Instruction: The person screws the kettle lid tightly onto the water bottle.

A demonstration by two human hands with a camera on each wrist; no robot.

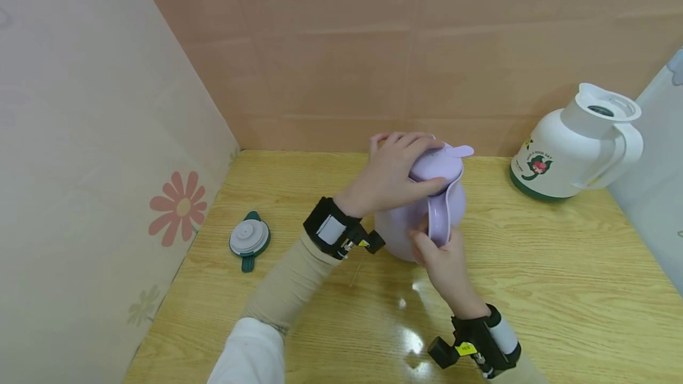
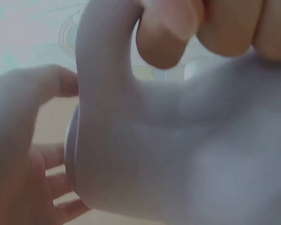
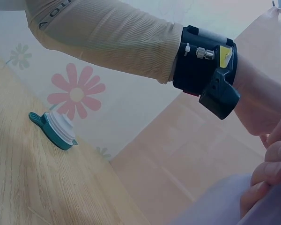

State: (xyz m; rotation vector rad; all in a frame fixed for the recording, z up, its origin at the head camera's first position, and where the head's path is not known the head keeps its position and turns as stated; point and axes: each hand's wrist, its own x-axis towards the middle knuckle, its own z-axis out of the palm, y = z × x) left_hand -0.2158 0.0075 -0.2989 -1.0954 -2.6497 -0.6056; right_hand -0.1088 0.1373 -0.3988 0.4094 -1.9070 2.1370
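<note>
In the head view a lavender jug is at the middle of the wooden table, its handle facing me. My left hand grips the jug's lavender lid from above, thumb on the near side and fingers over the far side. Below it, my right hand holds the handle with fingers curled through the loop. Close up in the left wrist view, the jug shows with right-hand fingers inside the handle loop.
At the back right stands a white thermos jug with a green base and an open top. A grey-white stopper with a green rim lies upside down at the left. Walls border the table at the back and both sides.
</note>
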